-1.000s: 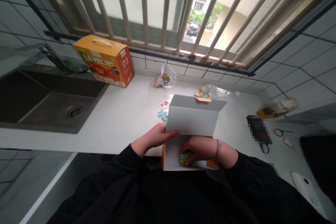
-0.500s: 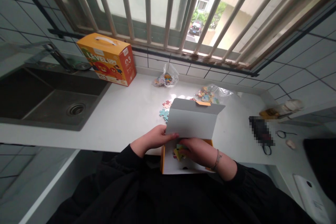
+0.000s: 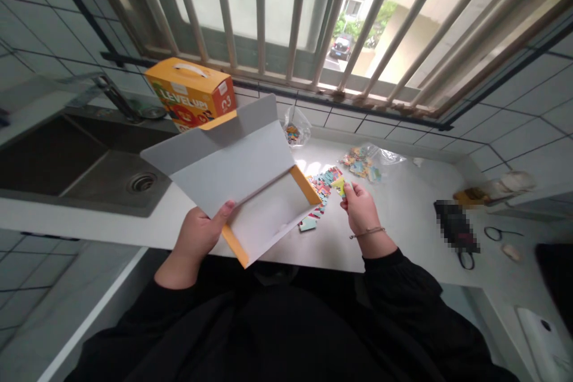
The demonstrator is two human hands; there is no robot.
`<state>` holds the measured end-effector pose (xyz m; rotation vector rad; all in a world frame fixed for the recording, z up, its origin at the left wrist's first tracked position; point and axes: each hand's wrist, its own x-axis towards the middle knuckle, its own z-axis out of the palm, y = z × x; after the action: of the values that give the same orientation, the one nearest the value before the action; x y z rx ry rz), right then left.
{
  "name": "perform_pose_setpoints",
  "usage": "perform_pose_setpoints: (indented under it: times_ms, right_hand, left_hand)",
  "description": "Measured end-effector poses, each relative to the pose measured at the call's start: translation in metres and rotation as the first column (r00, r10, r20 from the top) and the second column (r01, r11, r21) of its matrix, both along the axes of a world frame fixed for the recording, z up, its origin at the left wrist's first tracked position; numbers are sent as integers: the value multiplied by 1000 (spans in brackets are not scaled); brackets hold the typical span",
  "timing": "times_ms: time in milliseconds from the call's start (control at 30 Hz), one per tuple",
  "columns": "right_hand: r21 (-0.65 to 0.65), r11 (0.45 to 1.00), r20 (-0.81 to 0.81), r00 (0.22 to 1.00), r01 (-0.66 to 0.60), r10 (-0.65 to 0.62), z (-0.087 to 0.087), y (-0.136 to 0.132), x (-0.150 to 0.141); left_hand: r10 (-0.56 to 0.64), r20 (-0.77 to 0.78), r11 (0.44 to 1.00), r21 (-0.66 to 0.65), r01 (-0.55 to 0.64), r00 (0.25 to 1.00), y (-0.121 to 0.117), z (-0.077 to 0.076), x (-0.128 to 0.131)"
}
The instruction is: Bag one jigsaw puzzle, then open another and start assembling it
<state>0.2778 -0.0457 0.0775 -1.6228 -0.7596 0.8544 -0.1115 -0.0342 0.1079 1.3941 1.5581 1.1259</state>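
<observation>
My left hand (image 3: 201,236) is closed on the near left corner of an open cardboard box (image 3: 264,215), white inside with yellow sides. Its lid (image 3: 237,161) is flipped back toward the sink, and the box is held tilted at the counter's front. Between the fingertips of my right hand (image 3: 360,209) is a yellow-green jigsaw piece (image 3: 339,186). That hand is just right of a pile of jigsaw pieces (image 3: 323,182) on the counter. The box partly hides this pile. A pale green piece (image 3: 307,224) lies at the pile's near edge.
Two clear plastic bags of jigsaw pieces, a smaller bag (image 3: 296,128) and a larger bag (image 3: 364,161), lie along the back wall. An orange carton (image 3: 192,92) with a handle stands beside the sink (image 3: 111,179). A dark blurred object (image 3: 455,227) is at the right.
My left hand has swung the box to the left and tilted it, uncovering the pile. My right hand has come out of the box and moved right with the jigsaw piece.
</observation>
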Motion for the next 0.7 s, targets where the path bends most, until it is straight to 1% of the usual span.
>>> perform_pose_setpoints:
  times_ms: [67, 100, 133, 200, 233, 267, 333, 367, 433, 467, 500, 533, 567, 600, 633, 667, 700]
  right_hand:
    - [-73, 994, 16, 996, -86, 87, -11, 19, -9]
    - [-93, 987, 28, 991, -131, 134, -13, 26, -15]
    - [-103, 981, 43, 984, -167, 172, -14, 30, -20]
    - [-115, 973, 102, 972, -198, 210, -11, 32, -28]
    - [-107, 973, 150, 964, -206, 221, -8, 29, -30]
    - [-92, 971, 197, 952, -221, 235, -4, 25, -32]
    - [-52, 953, 253, 919, -298, 302, 7, 10, -36]
    - [-41, 930, 226, 903, -366, 366, 14, 0, -39]
    - [16, 873, 40, 873, -487, 487, 30, -23, -47]
    - [41, 837, -62, 835, -546, 547, 38, -35, -53]
    - [63, 804, -161, 789, -592, 593, 45, -46, -59]
    - [84, 788, -248, 753, -610, 609, 51, -55, -65]
    - [93, 786, -323, 728, -611, 604, 54, -63, -72]
    - [87, 797, -378, 721, -598, 581, 56, -69, -77]
    - [73, 818, -415, 729, -570, 545, 56, -73, -81]
    - [54, 843, -437, 747, -535, 501, 54, -75, -83]
    - [29, 873, -446, 775, -487, 447, 51, -76, -83]
  left_hand:
    - [32, 54, 999, 28, -34, 998, -8, 11, -1]
    - [40, 128, 999, 19, -42, 991, -12, 16, 1]
    - [54, 240, 999, -13, -52, 969, -15, 21, 4]
    - [120, 473, 989, -131, -65, 873, -19, 27, 11]
    - [176, 543, 975, -212, -69, 821, -20, 29, 13]
    - [234, 581, 954, -292, -69, 780, -20, 29, 14]
    - [336, 599, 906, -415, -77, 727, -18, 25, 16]
    - [365, 606, 890, -450, -73, 707, -16, 22, 16]
    - [361, 628, 885, -464, -41, 689, -12, 13, 20]
    - [341, 628, 894, -446, -35, 699, -11, 9, 23]
    - [309, 615, 913, -406, -44, 726, -11, 5, 28]
    - [264, 576, 936, -346, -62, 773, -12, 2, 34]
    - [216, 503, 959, -272, -84, 837, -14, 0, 42]
    - [167, 400, 976, -195, -94, 901, -17, -1, 49]
    - [110, 280, 989, -129, -76, 954, -20, 0, 57]
    - [42, 171, 996, -84, -28, 984, -23, 1, 65]
    - [-40, 94, 997, -58, 46, 995, -26, 3, 73]
